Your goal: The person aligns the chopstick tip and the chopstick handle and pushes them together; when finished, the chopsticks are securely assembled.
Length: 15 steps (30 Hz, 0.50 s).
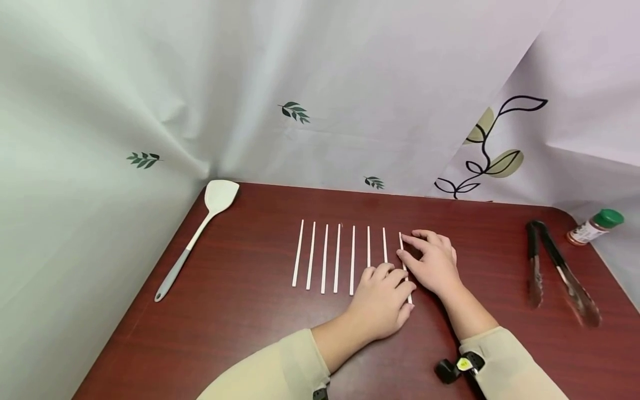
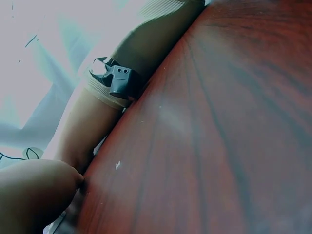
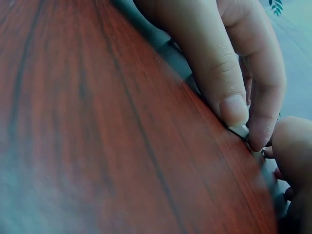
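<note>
Several thin white sticks (image 1: 324,258) lie side by side in a row on the dark red table. My right hand (image 1: 434,261) pinches the upper part of the rightmost white stick (image 1: 400,240) with thumb and index finger. In the right wrist view, the thumb (image 3: 235,109) and a finger meet low over the tabletop. Around the lower end of that same stick, my left hand (image 1: 379,300) has its thumb and index finger. Its other fingers cover the lower ends of the neighbouring sticks. The left wrist view shows mostly tabletop and the right forearm, without the stick grip.
A white spatula with a grey handle (image 1: 172,275) lies along the table's left edge. To the right are black-handled tongs (image 1: 550,244), spread apart, and a green-capped seasoning bottle (image 1: 587,230) near the corner. White curtains (image 1: 320,150) with leaf prints border the table.
</note>
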{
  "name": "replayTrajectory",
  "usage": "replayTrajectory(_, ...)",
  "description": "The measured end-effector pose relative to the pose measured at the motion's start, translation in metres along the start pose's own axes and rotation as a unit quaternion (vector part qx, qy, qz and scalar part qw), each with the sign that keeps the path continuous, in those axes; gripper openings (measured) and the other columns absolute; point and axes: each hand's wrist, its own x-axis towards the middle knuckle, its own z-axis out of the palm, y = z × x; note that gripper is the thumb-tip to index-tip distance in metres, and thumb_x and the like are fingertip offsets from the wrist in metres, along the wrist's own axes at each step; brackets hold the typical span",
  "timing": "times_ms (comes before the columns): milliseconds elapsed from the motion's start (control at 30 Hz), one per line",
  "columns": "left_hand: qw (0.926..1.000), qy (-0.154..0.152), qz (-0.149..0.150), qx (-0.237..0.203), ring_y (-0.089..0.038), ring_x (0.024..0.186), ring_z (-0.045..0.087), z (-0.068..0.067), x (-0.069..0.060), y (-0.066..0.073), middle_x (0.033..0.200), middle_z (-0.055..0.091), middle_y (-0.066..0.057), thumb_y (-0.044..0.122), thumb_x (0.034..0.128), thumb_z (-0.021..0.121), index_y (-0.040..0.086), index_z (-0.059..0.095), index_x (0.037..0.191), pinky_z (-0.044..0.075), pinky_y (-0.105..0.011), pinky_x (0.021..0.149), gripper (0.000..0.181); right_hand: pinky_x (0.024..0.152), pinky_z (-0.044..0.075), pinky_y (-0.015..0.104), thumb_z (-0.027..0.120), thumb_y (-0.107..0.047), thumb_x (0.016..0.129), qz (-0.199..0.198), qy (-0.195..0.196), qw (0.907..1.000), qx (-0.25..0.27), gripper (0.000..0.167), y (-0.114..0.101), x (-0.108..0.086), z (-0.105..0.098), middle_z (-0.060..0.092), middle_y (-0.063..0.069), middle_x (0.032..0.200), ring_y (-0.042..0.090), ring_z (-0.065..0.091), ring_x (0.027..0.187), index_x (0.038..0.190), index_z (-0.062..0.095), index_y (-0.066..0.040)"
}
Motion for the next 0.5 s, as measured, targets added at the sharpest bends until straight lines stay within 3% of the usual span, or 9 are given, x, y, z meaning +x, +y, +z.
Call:
replayTrajectory(300,0.9999,0.0,-0.014,0.007,-0.017,0.132,0.051,0.0,0.001,-0.004,0.137,0.063,0.012,0.051,0.099,0.066,0.034,0.072,0.127,0.045,-0.039,0.1,0.033,0.106,0.024,0.072,0.076,-0.031,0.098,-0.003,-0.002,1.0,0.0,0.041,0.0,0.002,-0.001,0.057,0.02,0.145,0.051,0.039,0.137,0.134,0.075,-0.009)
replayTrajectory(400,0.9998,0.017,-0.004,-0.004,-0.018,0.133,0.05,-0.002,0.002,-0.003,0.138,0.061,0.009,0.052,0.0962,0.069,0.031,0.071,0.129,0.044,-0.039,0.1,0.039,0.105,0.025,0.072,0.075,-0.031,0.099,-0.003,0.004,1.0,-0.002,0.041,-0.001,0.002,-0.004,0.058,0.02,0.144,0.051,0.039,0.137,0.134,0.075,-0.009)
replayTrajectory(500,0.9984,0.045,0.015,-0.029,-0.018,0.134,0.05,-0.008,0.001,-0.004,0.14,0.06,0.005,0.053,0.0919,0.072,0.029,0.07,0.131,0.045,-0.039,0.1,0.046,0.103,0.026,0.072,0.071,-0.028,0.101,-0.006,0.039,0.9992,0.011,0.037,-0.004,-0.001,-0.008,0.063,0.021,0.138,0.051,0.046,0.131,0.131,0.076,-0.007)
